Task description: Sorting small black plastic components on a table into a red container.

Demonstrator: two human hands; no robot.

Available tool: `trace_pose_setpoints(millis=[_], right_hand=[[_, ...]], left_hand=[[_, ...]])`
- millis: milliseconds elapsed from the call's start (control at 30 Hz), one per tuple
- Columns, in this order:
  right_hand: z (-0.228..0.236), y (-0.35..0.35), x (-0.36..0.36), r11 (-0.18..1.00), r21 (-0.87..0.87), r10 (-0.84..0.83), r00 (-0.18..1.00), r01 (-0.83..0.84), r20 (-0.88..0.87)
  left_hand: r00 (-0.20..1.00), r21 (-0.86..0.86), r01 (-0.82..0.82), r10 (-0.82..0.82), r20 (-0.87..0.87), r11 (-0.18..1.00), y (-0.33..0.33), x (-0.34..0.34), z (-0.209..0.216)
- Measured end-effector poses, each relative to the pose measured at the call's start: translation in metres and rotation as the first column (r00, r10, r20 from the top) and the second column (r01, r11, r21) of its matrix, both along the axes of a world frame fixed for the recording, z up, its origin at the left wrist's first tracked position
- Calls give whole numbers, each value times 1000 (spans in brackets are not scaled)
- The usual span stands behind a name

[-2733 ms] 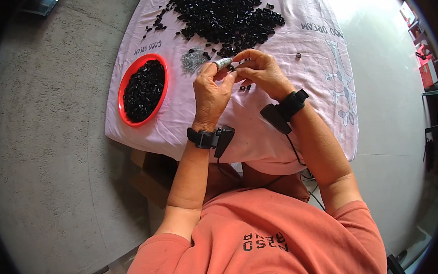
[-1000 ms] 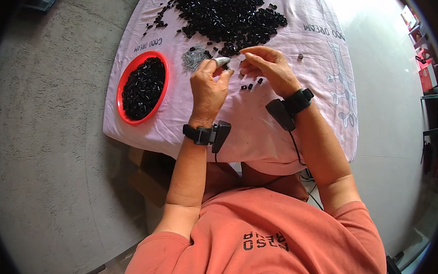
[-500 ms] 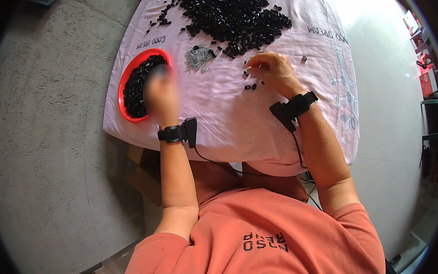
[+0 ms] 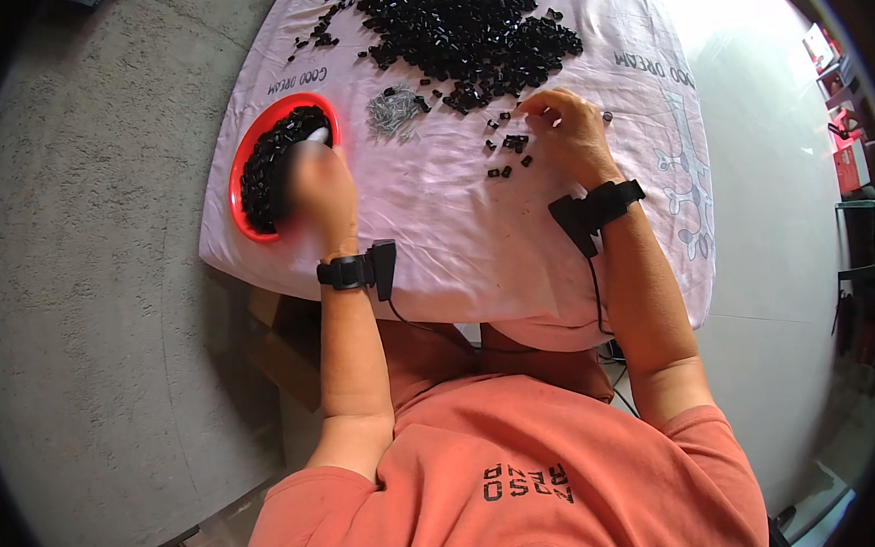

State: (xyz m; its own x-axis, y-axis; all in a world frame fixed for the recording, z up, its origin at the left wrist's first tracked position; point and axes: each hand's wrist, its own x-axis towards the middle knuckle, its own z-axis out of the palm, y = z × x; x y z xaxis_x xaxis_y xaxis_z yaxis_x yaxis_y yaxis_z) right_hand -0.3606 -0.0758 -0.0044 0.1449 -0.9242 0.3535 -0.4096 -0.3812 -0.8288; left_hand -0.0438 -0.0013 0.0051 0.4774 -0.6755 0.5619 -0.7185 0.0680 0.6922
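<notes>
Several black pieces (image 4: 516, 144) — just beside the right fingers (image 4: 547, 98), on pink cloth (image 4: 423, 204)

Red bowl (image 4: 235, 191), filled with small black pieces (image 4: 263, 174); your left hand (image 4: 328, 195), blurred, overlaps its right side. Loose black bits (image 4: 516, 143) lie scattered just beside your right hand (image 4: 575, 140). Beyond them, a broad black heap (image 4: 463, 31); nearby, thin silvery slivers (image 4: 395, 111), loosely piled.
</notes>
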Motion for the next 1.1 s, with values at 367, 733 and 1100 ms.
trace_pose_setpoints(millis=[367,733,1100], right_hand=[[-10,-3,-6,996,70,-63,998,64,-18],[12,9,2,731,391,393,813,-559,429],[-7,-9,-5,976,198,-11,893,-88,451]], left_hand=[[779,211,525,-366,-509,824,10,-67,-5],[791,182,528,-402,-461,830,8,-63,-13],[786,141,541,-439,-434,829,7,-62,-19]])
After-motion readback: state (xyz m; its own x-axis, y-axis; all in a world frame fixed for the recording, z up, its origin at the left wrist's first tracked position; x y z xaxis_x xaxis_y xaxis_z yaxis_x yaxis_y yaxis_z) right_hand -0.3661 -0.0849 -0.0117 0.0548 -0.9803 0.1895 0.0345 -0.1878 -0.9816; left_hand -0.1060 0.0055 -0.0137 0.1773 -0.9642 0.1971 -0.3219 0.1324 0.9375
